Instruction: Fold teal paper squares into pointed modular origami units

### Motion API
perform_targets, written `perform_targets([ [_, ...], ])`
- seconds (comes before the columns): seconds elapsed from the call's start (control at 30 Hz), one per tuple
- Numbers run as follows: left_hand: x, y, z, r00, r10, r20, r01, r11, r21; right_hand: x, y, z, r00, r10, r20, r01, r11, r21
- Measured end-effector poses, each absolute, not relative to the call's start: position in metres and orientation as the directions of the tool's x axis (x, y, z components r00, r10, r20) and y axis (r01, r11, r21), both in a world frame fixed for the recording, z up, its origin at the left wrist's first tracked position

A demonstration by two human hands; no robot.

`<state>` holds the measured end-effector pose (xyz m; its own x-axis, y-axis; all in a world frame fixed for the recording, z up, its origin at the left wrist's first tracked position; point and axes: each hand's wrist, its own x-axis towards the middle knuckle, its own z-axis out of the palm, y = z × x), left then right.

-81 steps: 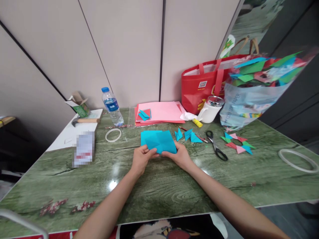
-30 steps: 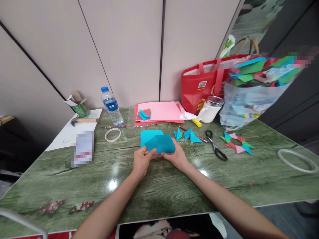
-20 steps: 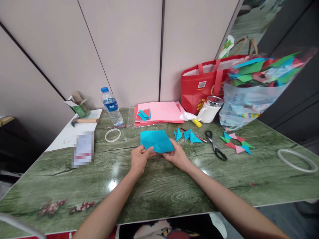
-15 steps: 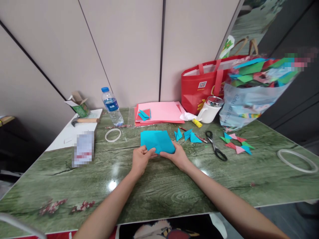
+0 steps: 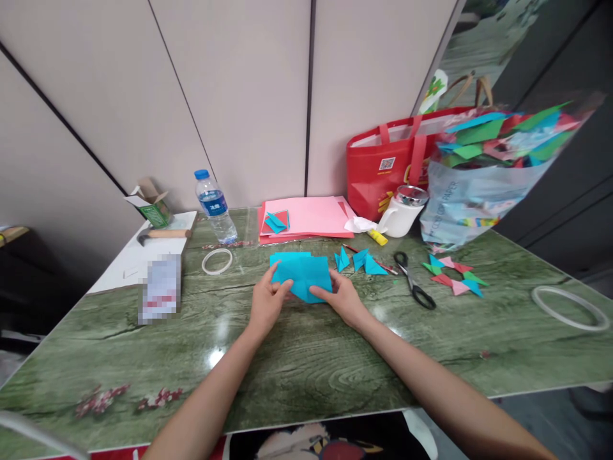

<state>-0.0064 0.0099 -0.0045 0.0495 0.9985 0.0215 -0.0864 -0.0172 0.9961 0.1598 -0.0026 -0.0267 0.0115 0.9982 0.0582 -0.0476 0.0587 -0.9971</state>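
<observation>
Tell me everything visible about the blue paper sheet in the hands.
The blue paper sheet is thin and plain, with faint creases across its face. It tilts toward the camera, partly covering more blue paper behind. The left hand grips its left side, the right hand its right, thumbs on the front. Whether it touches the table is unclear.

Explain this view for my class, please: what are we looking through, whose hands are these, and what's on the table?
There is no robot: a camera on a person's head looks forward and down at their own bare hands. The left hand and right hand hold a creased blue sheet between them. On the green table, folded blue pieces, scissors and a multicoloured paper ring lie to the right; a water bottle and a hammer are to the left.
</observation>
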Motion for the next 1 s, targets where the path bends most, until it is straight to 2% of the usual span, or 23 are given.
perform_targets([
  [0.07, -0.009, 0.011, -0.005, 0.031, 0.994, 0.105, 0.014, -0.106, 0.994, 0.162, -0.001, -0.028, 0.023, 0.997, 0.068, -0.152, 0.071, -0.986],
  [0.17, -0.010, 0.010, -0.004, 0.011, 0.984, 0.177, 0.080, -0.177, 0.981, 0.163, 0.000, -0.029, 0.062, 0.994, 0.095, -0.166, 0.104, -0.981],
  [0.3, -0.004, 0.003, -0.001, 0.032, 0.983, 0.182, 0.009, -0.182, 0.983, 0.162, -0.001, -0.029, 0.129, 0.976, 0.175, -0.074, 0.186, -0.980],
  [0.43, 0.000, -0.001, 0.000, 0.179, 0.973, 0.144, 0.031, -0.152, 0.988, 0.161, -0.004, -0.026, 0.134, 0.969, 0.206, 0.075, 0.198, -0.977],
  [0.53, 0.000, 0.001, -0.002, 0.228, 0.970, 0.089, 0.038, -0.100, 0.994, 0.161, -0.005, -0.024, 0.141, 0.965, 0.220, 0.145, 0.199, -0.969],
  [0.7, -0.003, 0.005, -0.007, 0.234, 0.971, 0.058, 0.050, -0.071, 0.996, 0.159, -0.007, -0.023, 0.059, 0.961, 0.270, 0.162, 0.258, -0.952],
  [0.87, -0.007, 0.010, -0.011, 0.063, 0.994, 0.090, 0.080, -0.095, 0.992, 0.161, -0.007, -0.023, -0.064, 0.945, 0.320, 0.196, 0.326, -0.925],
  [1.0, -0.010, 0.014, -0.012, 0.052, 0.995, 0.084, 0.023, -0.085, 0.996, 0.162, -0.008, -0.023, -0.170, 0.916, 0.363, 0.223, 0.394, -0.891],
])
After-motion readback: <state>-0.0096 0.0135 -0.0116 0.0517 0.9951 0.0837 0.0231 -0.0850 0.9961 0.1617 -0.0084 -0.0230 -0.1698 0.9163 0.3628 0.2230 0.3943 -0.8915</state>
